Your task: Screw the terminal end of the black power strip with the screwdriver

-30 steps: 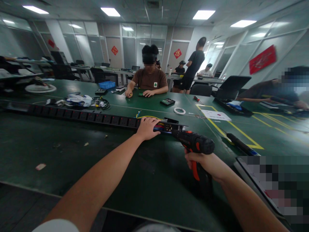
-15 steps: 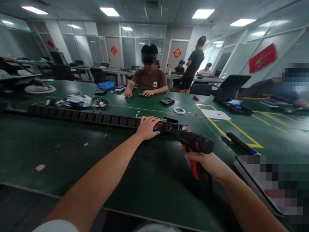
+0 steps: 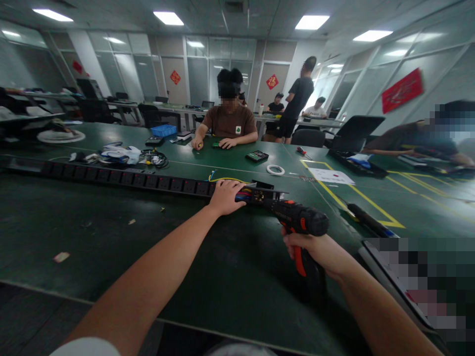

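Observation:
A long black power strip [image 3: 152, 182] with a row of sockets lies across the green table. My left hand [image 3: 227, 197] is closed over it near its right end, fingers on top and thumb on the near side. Beside that hand, coloured wires [image 3: 243, 196] and brassy terminals [image 3: 259, 196] show in the open end section. My right hand [image 3: 306, 244] grips a black and orange cordless drill [image 3: 300, 217] by its handle. The drill's nose points left at the terminals; I cannot tell whether its bit touches them. A yellow-green wire [image 3: 226, 179] curves behind the strip.
Beyond the strip lie a white coil [image 3: 275, 170], a black tray [image 3: 257, 156] and a bundle of cables [image 3: 153, 159]. A black-handled tool [image 3: 371, 220] and a dark-edged flat device [image 3: 393, 277] lie at right. Across the table sits a person [image 3: 230, 121].
The fingers of my right hand have drawn in closer around the drill's trigger area. The drill, my left hand and the power strip look almost unmoved.

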{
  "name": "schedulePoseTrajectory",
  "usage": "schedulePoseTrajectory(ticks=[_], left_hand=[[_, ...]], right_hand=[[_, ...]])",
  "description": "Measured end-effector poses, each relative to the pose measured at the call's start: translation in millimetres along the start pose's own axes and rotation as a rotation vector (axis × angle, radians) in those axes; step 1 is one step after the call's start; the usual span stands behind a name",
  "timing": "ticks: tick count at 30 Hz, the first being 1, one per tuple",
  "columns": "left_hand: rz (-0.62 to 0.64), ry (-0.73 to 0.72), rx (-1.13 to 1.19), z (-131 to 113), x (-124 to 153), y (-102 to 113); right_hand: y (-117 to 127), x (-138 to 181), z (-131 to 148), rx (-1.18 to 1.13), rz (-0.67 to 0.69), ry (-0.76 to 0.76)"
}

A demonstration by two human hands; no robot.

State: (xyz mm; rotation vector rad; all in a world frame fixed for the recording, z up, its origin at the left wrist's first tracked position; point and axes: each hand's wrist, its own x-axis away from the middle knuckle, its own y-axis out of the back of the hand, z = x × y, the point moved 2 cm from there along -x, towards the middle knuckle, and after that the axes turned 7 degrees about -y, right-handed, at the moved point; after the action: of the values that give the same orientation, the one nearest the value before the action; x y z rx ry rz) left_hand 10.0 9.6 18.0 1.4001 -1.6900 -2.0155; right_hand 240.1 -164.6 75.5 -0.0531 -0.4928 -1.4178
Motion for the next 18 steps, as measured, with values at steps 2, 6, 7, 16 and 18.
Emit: schedulePoseTrajectory(ticks=[2,6,7,16,18], left_hand=[[-0.001,0.003,0.000,-0.1,0.2,0.0],[0.012,0.012,0.006,-0.9,0.2,1.2],[0.014,0.012,0.007,-1.2,0.1,1.7],[0.020,0.011,-0.003,-1.5,-0.6,1.7],[0.012,0.010,-0.006,-1.2,-0.5,1.5]], right_hand=[[0.5,-0.4,0.3,0.004,0.007,0.013],[1.6,-1.7,-0.8,0.012,0.010,0.016],[1.7,-1.9,-1.2,0.013,0.011,0.015],[-0.8,0.6,2.7,0.021,-0.011,0.010],[-1.0,0.9,3.1,0.020,-0.009,0.008]])
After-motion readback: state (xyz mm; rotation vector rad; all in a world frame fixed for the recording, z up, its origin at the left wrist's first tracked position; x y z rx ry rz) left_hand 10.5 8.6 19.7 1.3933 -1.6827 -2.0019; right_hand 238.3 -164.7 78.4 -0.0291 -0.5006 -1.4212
